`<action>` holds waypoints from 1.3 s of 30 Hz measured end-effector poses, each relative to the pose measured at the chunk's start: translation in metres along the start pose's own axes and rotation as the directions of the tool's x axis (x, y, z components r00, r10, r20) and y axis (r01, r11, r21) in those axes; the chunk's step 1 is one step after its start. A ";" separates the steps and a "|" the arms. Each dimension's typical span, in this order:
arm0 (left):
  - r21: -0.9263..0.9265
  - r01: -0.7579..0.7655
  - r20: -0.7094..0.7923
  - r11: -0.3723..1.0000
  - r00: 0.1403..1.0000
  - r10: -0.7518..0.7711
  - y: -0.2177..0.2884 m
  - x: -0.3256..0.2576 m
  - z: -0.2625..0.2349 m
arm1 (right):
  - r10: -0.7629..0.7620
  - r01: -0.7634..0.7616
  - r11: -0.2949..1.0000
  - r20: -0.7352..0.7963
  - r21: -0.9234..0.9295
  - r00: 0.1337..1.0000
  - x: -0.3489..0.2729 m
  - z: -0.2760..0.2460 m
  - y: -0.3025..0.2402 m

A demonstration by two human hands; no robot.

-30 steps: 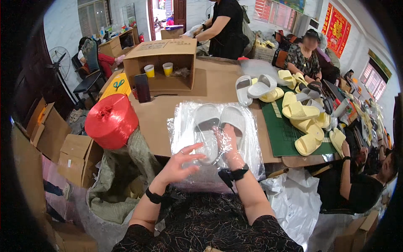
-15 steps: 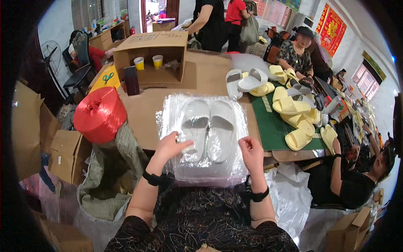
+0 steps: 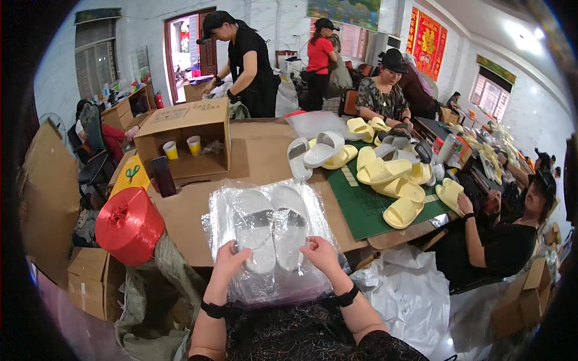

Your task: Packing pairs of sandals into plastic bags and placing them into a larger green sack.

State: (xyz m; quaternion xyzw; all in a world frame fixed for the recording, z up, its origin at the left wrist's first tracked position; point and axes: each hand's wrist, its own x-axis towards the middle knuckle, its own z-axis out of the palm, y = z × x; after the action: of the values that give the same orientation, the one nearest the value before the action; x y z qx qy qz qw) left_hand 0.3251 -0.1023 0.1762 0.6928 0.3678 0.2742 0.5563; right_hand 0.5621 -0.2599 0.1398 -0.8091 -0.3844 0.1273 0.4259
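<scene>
Both hands have slid down to the near edge of the clear plastic bag (image 3: 274, 240) since half a second ago, when they lay higher on it beside the slippers. Now the left hand (image 3: 232, 263) pinches the bag's lower left part, fingers closed on the film, and the right hand (image 3: 321, 254) grips the lower right part the same way; the two are apart, one at each side. Inside the bag a pair of white slippers (image 3: 272, 227) lies side by side, toes pointing away from the person. Bag and slippers rest on the near part of the brown desk (image 3: 259, 153). To the left stands a red spool of twine (image 3: 128, 224). Farther back sits an open cardboard box (image 3: 183, 135) holding two paper cups. To the right, yellow slippers (image 3: 391, 180) lie on a green cutting mat (image 3: 361, 207).
</scene>
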 end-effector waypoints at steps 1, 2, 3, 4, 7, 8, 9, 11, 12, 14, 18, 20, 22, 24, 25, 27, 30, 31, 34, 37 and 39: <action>-0.238 0.038 0.068 0.970 0.997 -0.022 0.008 -0.002 0.001 | 0.013 -0.017 0.992 0.031 0.121 0.999 0.002 0.001 0.004; -0.243 0.037 0.061 0.969 0.998 -0.022 0.017 -0.006 0.001 | 0.023 -0.039 0.970 0.069 0.238 0.997 0.003 0.001 0.006; -0.366 0.080 0.045 0.927 0.997 -0.068 0.026 -0.010 0.001 | 0.018 -0.036 0.971 0.079 0.236 0.997 0.004 0.000 0.002; -0.484 0.116 0.034 0.867 0.993 -0.115 0.031 -0.012 0.002 | 0.005 -0.032 0.969 0.112 0.244 0.994 0.005 -0.002 -0.003; -0.597 0.102 0.021 0.796 0.994 -0.112 0.030 -0.011 0.003 | -0.034 0.009 0.920 0.058 0.391 0.998 0.004 0.011 -0.008; -0.605 0.096 0.045 0.790 0.995 -0.087 0.030 -0.013 0.003 | -0.038 0.050 0.853 -0.034 0.519 0.999 0.002 0.017 -0.010; -0.615 0.084 0.006 0.784 0.995 -0.102 0.024 -0.017 0.001 | -0.061 0.050 0.853 0.003 0.519 0.998 -0.002 0.017 -0.024; -0.553 -0.034 0.084 0.832 0.992 0.096 0.021 -0.025 0.002 | 0.153 -0.187 0.596 0.119 0.781 0.981 -0.009 0.002 -0.052; -0.638 0.040 0.146 0.769 0.987 0.071 0.033 -0.033 0.004 | 0.103 -0.242 0.582 0.224 0.776 0.969 -0.007 -0.004 -0.047; -0.637 0.092 0.206 0.765 0.977 0.054 0.029 -0.033 0.013 | 0.102 -0.337 0.597 0.348 0.728 0.932 -0.008 -0.012 -0.027; -0.596 0.014 0.160 0.803 0.982 0.102 0.041 -0.050 0.029 | 0.133 -0.181 0.651 0.124 0.737 0.983 -0.020 -0.008 -0.025; -0.558 -0.039 0.203 0.829 0.962 0.182 0.026 -0.057 0.043 | -0.063 0.087 0.654 -0.060 0.751 0.996 -0.015 0.006 -0.005; -0.554 -0.101 0.157 0.826 0.962 0.223 0.018 -0.058 0.047 | -0.113 0.083 0.695 -0.005 0.714 0.994 -0.010 0.011 0.005; -0.553 -0.146 0.123 0.821 0.959 0.254 0.008 -0.060 0.045 | -0.181 0.079 0.758 0.093 0.647 0.979 -0.015 0.003 -0.011; -0.510 -0.142 0.115 0.849 0.966 0.231 0.004 -0.058 0.036 | -0.178 0.063 0.769 0.118 0.637 0.977 -0.016 -0.005 -0.026; -0.503 -0.081 0.147 0.861 0.973 0.178 -0.008 -0.064 0.021 | -0.126 -0.078 0.855 0.352 0.512 0.928 -0.026 -0.016 -0.042; -0.468 -0.152 0.118 0.870 0.966 0.232 -0.015 -0.082 -0.014 | -0.156 -0.075 0.931 0.578 0.356 0.801 -0.030 -0.024 -0.047; -0.413 -0.153 0.107 0.898 0.971 0.214 -0.019 -0.092 -0.032 | -0.177 0.009 0.972 0.713 0.233 0.679 -0.029 -0.027 -0.047; -0.287 -0.091 0.051 0.954 0.993 0.111 -0.003 -0.128 -0.112 | -0.308 0.189 0.950 0.651 0.248 0.694 -0.024 -0.019 -0.037; -0.071 0.161 -0.052 0.984 0.985 -0.165 0.029 -0.176 -0.208 | -0.344 0.259 0.936 0.466 0.239 0.815 -0.019 -0.017 -0.034; -0.097 0.175 -0.108 0.980 0.977 -0.185 0.035 -0.216 -0.257 | -0.311 0.265 0.948 0.331 0.176 0.891 -0.020 -0.019 -0.040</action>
State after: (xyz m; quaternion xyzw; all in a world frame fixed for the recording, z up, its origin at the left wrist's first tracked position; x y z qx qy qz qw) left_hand 0.0039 -0.1360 0.2761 0.6146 0.4486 0.2784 0.5861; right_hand 0.5386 -0.2717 0.1799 -0.6783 -0.5618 0.2303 0.4139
